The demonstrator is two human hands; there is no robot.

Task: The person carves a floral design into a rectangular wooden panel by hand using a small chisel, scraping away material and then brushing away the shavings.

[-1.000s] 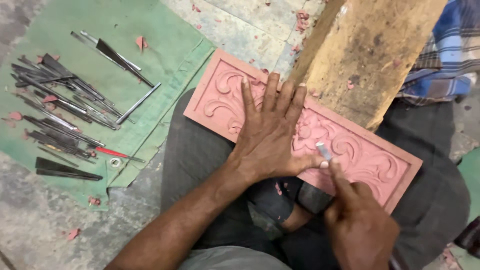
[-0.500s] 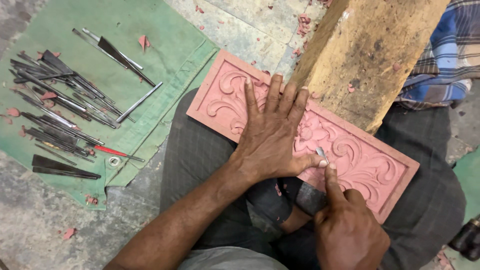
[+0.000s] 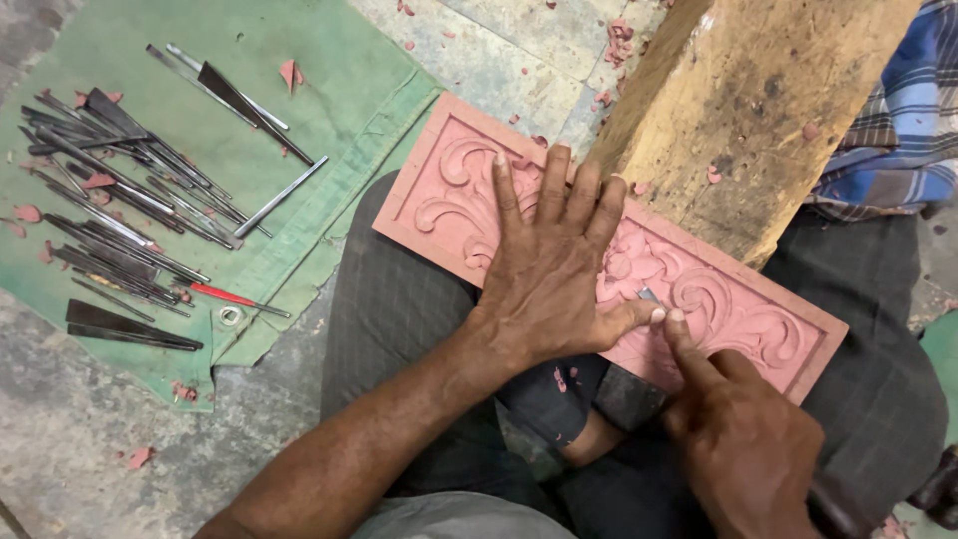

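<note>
Since the earlier frame, right hand [image 3: 743, 439] has slid its tool tip a bit right along the scroll, and left thumb has closed in to meet it; panel barely shifted. Left hand [image 3: 554, 269] lies flat, fingers spread, pressing the pink carved panel [image 3: 444, 190] down across my lap. Right hand pinches a small metal carving tool [image 3: 647, 294] between thumb and forefinger, only the tip showing, set into a groove near the panel's middle. Step in hand, as I judge it: fine cutting of the relief, left thumb steadying the blade. Next move likely calls for short controlled pushes and firm downward pressure so the panel does not slip. Panel is a long rectangle with raised border, leafy scrolls, matte pink, running from far left to near right, its far edge against a rough wooden block [image 3: 758, 110]. Spare chisels [image 3: 120, 210] lie on a green cloth [image 3: 329, 70] at left, pink shavings scattered about.
</note>
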